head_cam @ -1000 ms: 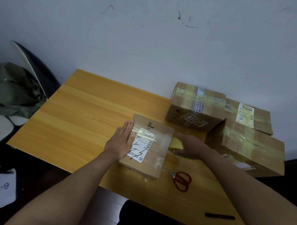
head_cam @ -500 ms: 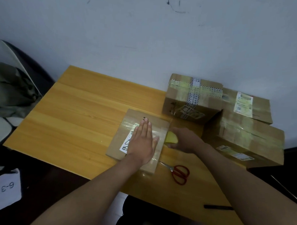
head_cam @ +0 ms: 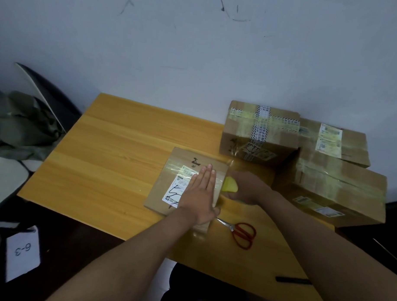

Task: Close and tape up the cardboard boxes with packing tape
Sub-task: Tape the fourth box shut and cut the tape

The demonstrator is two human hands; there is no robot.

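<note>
A small cardboard box (head_cam: 169, 183) with a white shipping label lies flat on the wooden table (head_cam: 116, 152), clear tape stretched across its top. My left hand (head_cam: 201, 193) presses flat on the box's right half, fingers straight and together. Just right of the box, my right hand (head_cam: 248, 188) grips a yellow tape dispenser (head_cam: 230, 185) at the box's right edge. The dispenser is mostly hidden by the hand.
Red-handled scissors (head_cam: 243, 233) lie near the front edge, right of the box. Three taped boxes crowd the back right: one upright (head_cam: 259, 132), one flat behind (head_cam: 342, 142), one large in front (head_cam: 340, 195). A black pen (head_cam: 293, 281) lies by the front edge. A chair with cloth (head_cam: 20, 121) stands left.
My left hand slid from the box's left part across the label to its right half and stays flat there. The box now lies flatter. My right hand with the dispenser stays at the right edge.
</note>
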